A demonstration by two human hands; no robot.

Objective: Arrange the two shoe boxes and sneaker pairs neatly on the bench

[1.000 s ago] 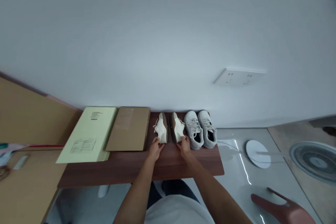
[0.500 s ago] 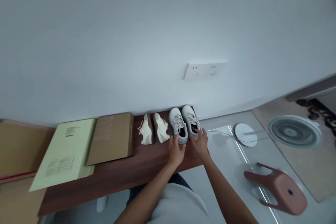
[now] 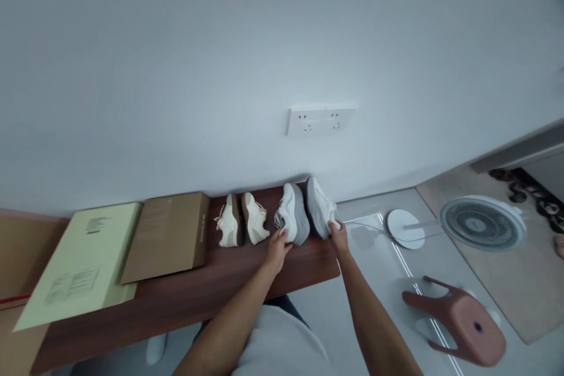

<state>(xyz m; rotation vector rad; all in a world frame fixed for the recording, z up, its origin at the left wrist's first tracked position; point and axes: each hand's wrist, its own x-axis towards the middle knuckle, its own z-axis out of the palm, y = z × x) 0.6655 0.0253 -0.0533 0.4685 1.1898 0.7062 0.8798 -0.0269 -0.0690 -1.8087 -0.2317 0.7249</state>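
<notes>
Two white-grey sneakers lie tipped on their sides near the right end of the brown wooden bench (image 3: 247, 273), soles facing each other. My left hand (image 3: 279, 248) grips the heel end of the left sneaker (image 3: 288, 211). At the heel of the right sneaker (image 3: 319, 207), my right hand (image 3: 338, 237) has its fingers closed on the shoe. To the left, a pair of cream shoes also rests on its sides: one cream shoe (image 3: 229, 223) and a second cream shoe (image 3: 255, 220), soles toward each other.
A brown cardboard box (image 3: 163, 238) and a pale yellow box (image 3: 79, 264) lie on the bench's left part. A wall socket panel (image 3: 321, 120) is above the sneakers. On the floor at right stand a white fan (image 3: 482, 223) and a pink stool (image 3: 476, 329).
Both white-grey sneakers, upright before, are now turned onto their sides, openings outward. My hands have gone from reaching at the heels to gripping them. The view has shifted slightly right.
</notes>
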